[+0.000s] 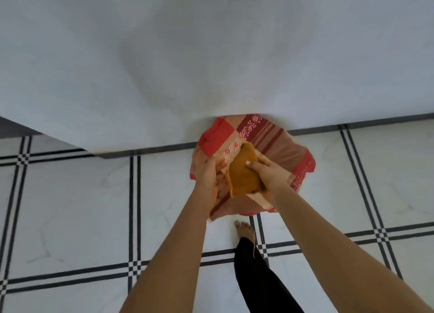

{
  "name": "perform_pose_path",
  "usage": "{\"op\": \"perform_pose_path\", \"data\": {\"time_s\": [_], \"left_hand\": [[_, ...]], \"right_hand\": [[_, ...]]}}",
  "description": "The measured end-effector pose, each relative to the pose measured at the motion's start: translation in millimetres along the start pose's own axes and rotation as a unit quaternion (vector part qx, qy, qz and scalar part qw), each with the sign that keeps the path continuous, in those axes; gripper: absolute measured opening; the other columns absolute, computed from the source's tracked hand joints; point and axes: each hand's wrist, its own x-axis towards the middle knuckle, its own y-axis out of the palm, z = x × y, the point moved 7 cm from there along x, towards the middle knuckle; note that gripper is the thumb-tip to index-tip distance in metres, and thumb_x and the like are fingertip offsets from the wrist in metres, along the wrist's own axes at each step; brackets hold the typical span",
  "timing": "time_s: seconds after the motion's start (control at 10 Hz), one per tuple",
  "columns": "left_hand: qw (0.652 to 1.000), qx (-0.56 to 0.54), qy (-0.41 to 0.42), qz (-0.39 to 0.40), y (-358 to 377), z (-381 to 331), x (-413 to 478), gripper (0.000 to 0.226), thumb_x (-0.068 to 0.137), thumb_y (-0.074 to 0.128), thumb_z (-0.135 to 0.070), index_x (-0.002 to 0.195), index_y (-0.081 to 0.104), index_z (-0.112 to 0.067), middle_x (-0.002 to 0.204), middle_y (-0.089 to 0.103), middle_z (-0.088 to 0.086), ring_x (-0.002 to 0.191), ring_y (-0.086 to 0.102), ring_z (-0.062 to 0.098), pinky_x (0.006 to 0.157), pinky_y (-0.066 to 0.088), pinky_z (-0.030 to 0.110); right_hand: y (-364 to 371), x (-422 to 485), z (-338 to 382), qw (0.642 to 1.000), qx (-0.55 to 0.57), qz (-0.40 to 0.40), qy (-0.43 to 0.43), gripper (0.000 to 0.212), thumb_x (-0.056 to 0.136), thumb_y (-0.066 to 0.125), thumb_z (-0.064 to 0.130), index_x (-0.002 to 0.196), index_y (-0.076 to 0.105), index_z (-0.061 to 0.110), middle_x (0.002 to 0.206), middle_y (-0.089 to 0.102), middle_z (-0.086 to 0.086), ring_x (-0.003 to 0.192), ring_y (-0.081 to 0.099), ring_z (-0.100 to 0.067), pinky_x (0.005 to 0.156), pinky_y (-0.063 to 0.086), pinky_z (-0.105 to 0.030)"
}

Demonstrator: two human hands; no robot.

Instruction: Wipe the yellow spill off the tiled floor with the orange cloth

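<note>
Orange cloth [243, 174], a mustard-orange folded pad, is held up between both hands above the white tiled floor [70, 195] with its dark double grid lines. On the left, the left hand [207, 178] grips a patterned red-and-peach fabric [277, 146] along with the cloth's left edge. On the right, the right hand [270, 174] pinches the cloth's right side. It looks soft, light and floppy, best bunched in one palm. No yellow spill shows. No writing is readable.

White tiled floor [70, 207], black double grid lines; bare foot [245, 230] on it; white wall [211, 54] behind.
</note>
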Motion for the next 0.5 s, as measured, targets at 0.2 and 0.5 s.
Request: {"op": "perform_pose_path", "data": {"time_s": [0.2, 0.5], "left_hand": [[0.998, 0.024, -0.012, -0.054, 28, 9, 117, 0.008, 0.098, 0.044, -0.027, 0.103, 0.047, -0.022, 0.123, 0.058, 0.011, 0.109, 0.056, 0.029, 0.087, 0.049, 0.041], [0.99, 0.053, -0.112, -0.064, 3, 93, 128, 0.042, 0.092, 0.047, -0.04, 0.126, 0.048, -0.017, 0.113, 0.058, -0.001, 0.106, 0.054, 0.022, 0.087, 0.041, 0.038]], "right_hand": [[-13, 131, -8, 0.999, -0.008, 0.003, 0.033, 0.042, 0.086, 0.065, 0.017, 0.125, 0.053, 0.026, 0.106, 0.062, -0.004, 0.091, 0.061, -0.024, 0.068, 0.056, -0.041], [-47, 143, -53, 0.986, -0.129, -0.084, 0.058, 0.035, 0.092, 0.057, 0.018, 0.126, 0.053, 0.012, 0.112, 0.055, -0.005, 0.101, 0.048, -0.02, 0.1, 0.043, -0.037]]}}
